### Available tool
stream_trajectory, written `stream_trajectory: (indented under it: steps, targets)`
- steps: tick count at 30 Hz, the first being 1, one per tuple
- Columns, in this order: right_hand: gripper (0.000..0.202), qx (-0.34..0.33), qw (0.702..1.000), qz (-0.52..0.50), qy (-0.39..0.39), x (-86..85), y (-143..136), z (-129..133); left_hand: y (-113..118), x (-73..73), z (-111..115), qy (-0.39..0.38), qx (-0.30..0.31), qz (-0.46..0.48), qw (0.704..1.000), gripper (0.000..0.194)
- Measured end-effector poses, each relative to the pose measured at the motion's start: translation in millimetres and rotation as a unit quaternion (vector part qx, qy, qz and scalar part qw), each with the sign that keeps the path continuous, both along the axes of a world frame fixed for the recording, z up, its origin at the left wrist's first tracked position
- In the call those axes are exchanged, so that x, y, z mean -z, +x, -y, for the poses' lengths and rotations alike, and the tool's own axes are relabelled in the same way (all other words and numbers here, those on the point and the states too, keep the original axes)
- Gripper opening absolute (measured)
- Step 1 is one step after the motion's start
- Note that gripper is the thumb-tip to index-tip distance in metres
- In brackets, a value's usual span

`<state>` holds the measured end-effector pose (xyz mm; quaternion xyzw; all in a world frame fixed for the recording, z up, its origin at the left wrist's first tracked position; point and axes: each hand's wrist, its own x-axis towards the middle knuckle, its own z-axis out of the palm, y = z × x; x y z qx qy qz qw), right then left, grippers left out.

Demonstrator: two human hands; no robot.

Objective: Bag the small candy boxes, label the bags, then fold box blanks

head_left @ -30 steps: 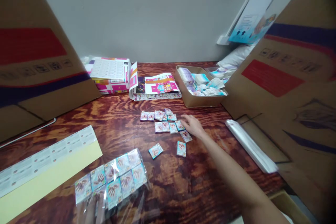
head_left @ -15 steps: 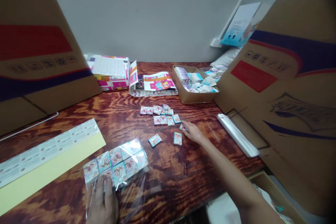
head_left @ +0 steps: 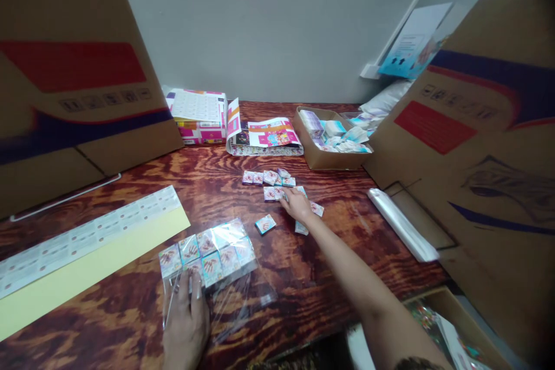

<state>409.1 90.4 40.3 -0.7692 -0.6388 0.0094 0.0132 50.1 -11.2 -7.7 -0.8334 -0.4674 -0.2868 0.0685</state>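
The left hand [head_left: 186,318] lies open, fingers extended, on the clear bag [head_left: 236,300]'s near side; beyond its right end, the right hand [head_left: 298,206] reaches palm-down over small boxes [head_left: 269,193], grip unclear.

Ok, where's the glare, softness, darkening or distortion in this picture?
All in the head view: glare whitens patches of the clear bag at the left hand; print on the label sheet is too soft to read; the far right edge is dark; both big cartons seem to lean outward, probably lens distortion.

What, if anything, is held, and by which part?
The left hand is at the near side of the clear bag; the right hand is at loose boxes. Whether either grips cannot be told.
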Motion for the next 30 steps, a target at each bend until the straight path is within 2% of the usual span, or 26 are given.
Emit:
stream_trajectory:
  steps: [3, 5, 12, 15, 17, 19, 22, 26, 30]
  targets:
    - [0.039, -0.013, 1.000, 0.013, -0.011, 2.7, -10, -21, -1, -2.4, 1, -0.005, -0.005, -0.024, 1.000, 0.077]
    - [0.035, -0.037, 0.999, 0.019, -0.023, 1.7, -11, -23, -1, -2.3, 2, -0.012, -0.008, -0.029, 0.999, 0.076]
    - [0.044, -0.128, 0.990, 0.022, -0.053, -15.2, -2, 10, -1, 2.5, 4, -0.018, -0.015, 0.005, 1.000, 0.075]
    - [0.052, -0.205, 0.978, -0.001, -0.046, -16.3, -16, 23, -1, 0.7, 4, -0.024, -0.012, 0.010, 1.000, 0.075]
    - [0.057, -0.282, 0.958, -0.026, -0.040, -11.7, -31, 31, -1, -0.6, 4, -0.021, -0.007, 0.005, 1.000, 0.075]
    - [0.057, -0.321, 0.945, -0.044, -0.036, -5.5, -44, 36, -2, -0.7, 4, -0.020, -0.009, -0.002, 1.000, 0.075]
    - [0.059, -0.273, 0.960, -0.063, -0.018, -1.3, -45, 37, -3, 1.1, 4, -0.028, -0.009, -0.004, 1.000, 0.074]
    - [0.059, -0.153, 0.986, -0.057, 0.038, -6.3, -19, 24, -5, 3.8, 4, -0.026, -0.003, 0.007, 1.000, 0.075]
    - [0.053, -0.129, 0.991, -0.044, 0.010, -4.2, -1, 12, -6, 5.3, 4, -0.037, -0.005, -0.012, 0.999, 0.076]
